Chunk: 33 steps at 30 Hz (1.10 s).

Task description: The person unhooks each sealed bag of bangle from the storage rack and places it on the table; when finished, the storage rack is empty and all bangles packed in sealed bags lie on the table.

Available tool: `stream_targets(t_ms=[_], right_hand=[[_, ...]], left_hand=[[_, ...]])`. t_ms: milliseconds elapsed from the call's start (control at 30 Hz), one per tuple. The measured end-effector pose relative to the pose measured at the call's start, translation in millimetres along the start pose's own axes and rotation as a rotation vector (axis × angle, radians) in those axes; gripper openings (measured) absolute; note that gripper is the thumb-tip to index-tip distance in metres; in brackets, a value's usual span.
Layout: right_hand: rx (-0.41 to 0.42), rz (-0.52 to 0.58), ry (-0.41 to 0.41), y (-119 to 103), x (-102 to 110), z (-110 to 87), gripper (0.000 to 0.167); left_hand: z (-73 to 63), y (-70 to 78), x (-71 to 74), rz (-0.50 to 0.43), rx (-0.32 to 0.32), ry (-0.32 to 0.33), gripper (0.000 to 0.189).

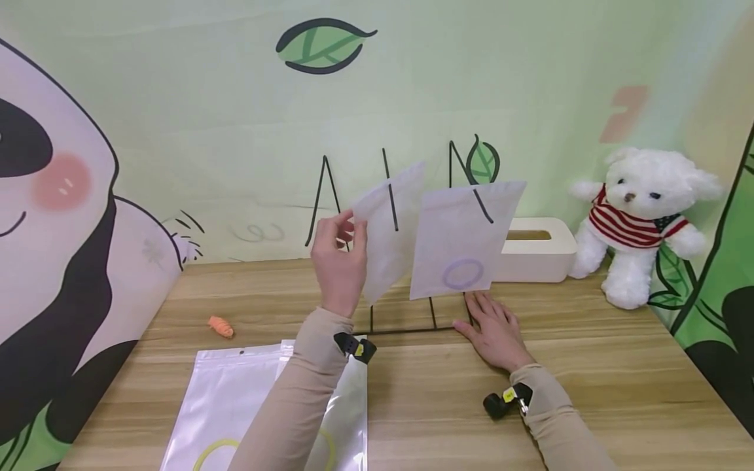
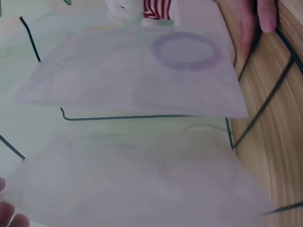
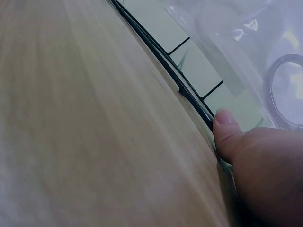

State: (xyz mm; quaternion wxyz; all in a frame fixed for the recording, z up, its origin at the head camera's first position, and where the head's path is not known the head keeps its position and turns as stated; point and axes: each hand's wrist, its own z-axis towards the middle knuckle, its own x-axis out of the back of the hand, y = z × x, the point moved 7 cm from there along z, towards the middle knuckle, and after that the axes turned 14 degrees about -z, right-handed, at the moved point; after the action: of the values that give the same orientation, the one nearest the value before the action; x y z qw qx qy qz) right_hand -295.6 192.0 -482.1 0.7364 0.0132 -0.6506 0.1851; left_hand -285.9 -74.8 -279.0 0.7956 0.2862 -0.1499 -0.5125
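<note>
A black wire rack [image 1: 406,331] stands on the table, its prongs rising at the back. Two white translucent zip bags hang on it. My left hand [image 1: 338,265] pinches the upper left edge of the left bag [image 1: 389,242], which tilts sideways with a black prong through its upper part. In the left wrist view, only fingertips [image 2: 8,215] show at that bag's edge. On the right prong hangs the second bag [image 1: 456,239], with a pale purple ring [image 1: 463,273] visible in it. My right hand [image 1: 493,330] rests on the rack's front right corner, fingers extended, thumb [image 3: 226,124] touching the wire.
More white zip bags [image 1: 235,379] with yellow rings lie at the front left, partly under my left forearm. An orange piece [image 1: 220,326] sits behind them. A white tissue box [image 1: 533,265] and a white teddy bear [image 1: 633,222] stand at the back right, by the wall.
</note>
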Motion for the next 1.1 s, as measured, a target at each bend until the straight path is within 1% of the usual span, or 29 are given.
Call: stream_targets(t_ms=[100, 200, 300, 400, 633, 767, 933, 1033, 1100], right_hand=[[-0.001, 0.000, -0.002, 0.3, -0.5, 0.0, 0.070], [-0.001, 0.002, -0.004, 0.5, -0.5, -0.2, 0.070], [0.000, 0.000, -0.002, 0.7, -0.1, -0.3, 0.070], [0.000, -0.001, 0.001, 1.3, -0.7, -0.3, 0.069], [0.001, -0.007, 0.013, 2.7, -3.0, 0.5, 0.069], [0.001, -0.012, 0.012, 2.5, -2.7, 0.3, 0.070], [0.000, -0.011, 0.012, 2.8, -2.7, 0.7, 0.070], [-0.002, -0.010, 0.013, 3.4, -3.5, 1.3, 0.071], [-0.003, -0.010, 0.015, 3.9, -4.1, 1.6, 0.072]], left_hand=[[-0.7, 7.3, -0.6, 0.078, -0.091, 0.011, 0.018], [-1.1, 13.6, -2.0, 0.127, -0.153, 0.011, 0.017], [-1.3, 19.0, -4.0, 0.167, -0.196, 0.009, 0.019], [-2.0, 24.4, -6.0, 0.191, -0.219, 0.003, 0.021], [-2.6, 33.0, -10.9, 0.224, -0.231, -0.026, 0.021], [-2.1, 32.1, -13.5, 0.265, -0.192, -0.053, 0.021], [-1.2, 26.9, -18.6, 0.313, -0.135, -0.110, 0.018], [-1.2, 25.4, -19.9, 0.300, -0.123, -0.125, 0.016], [-1.2, 25.5, -19.3, 0.276, -0.125, -0.119, 0.014]])
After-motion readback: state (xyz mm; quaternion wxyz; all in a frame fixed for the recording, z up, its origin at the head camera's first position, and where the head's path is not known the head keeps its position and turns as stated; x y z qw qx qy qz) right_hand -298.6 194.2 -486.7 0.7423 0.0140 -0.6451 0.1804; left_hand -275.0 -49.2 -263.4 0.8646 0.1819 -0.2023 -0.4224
